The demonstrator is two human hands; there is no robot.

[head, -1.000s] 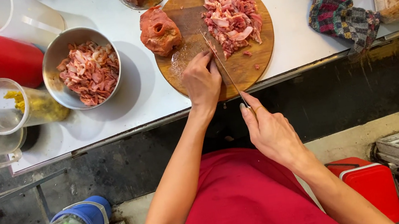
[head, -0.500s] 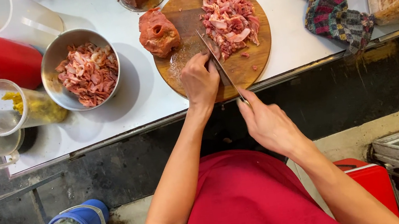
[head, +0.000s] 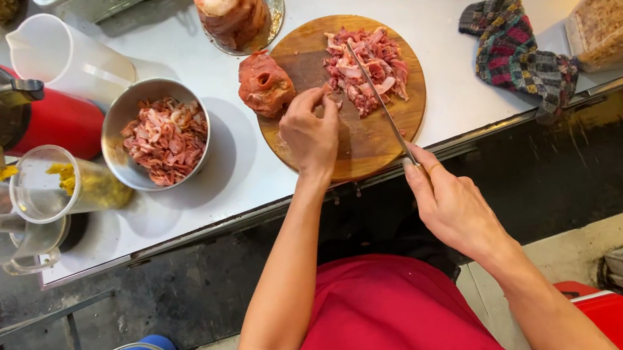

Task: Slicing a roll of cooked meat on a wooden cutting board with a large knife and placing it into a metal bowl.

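A round wooden cutting board (head: 371, 143) lies on the white counter (head: 246, 167). On it sit a pile of chopped reddish meat (head: 365, 67) and a whole meat chunk (head: 264, 85). My right hand (head: 447, 201) grips a long knife (head: 381, 106) by the handle; its blade reaches across the board into the chopped meat. My left hand (head: 310, 131) rests on the board between the chunk and the pile, fingers curled at the edge of the meat.
A steel bowl (head: 113, 133) of chopped meat stands left of the board. A larger meat block (head: 229, 5) on a metal plate is behind. A checked cloth (head: 516, 56) lies right, plastic jugs (head: 62, 47) and a measuring cup (head: 72, 182) left.
My left hand slid up the board toward the meat pile. The knife swung from the board's near edge so its blade now lies over the chopped meat. The camera view shifted closer.
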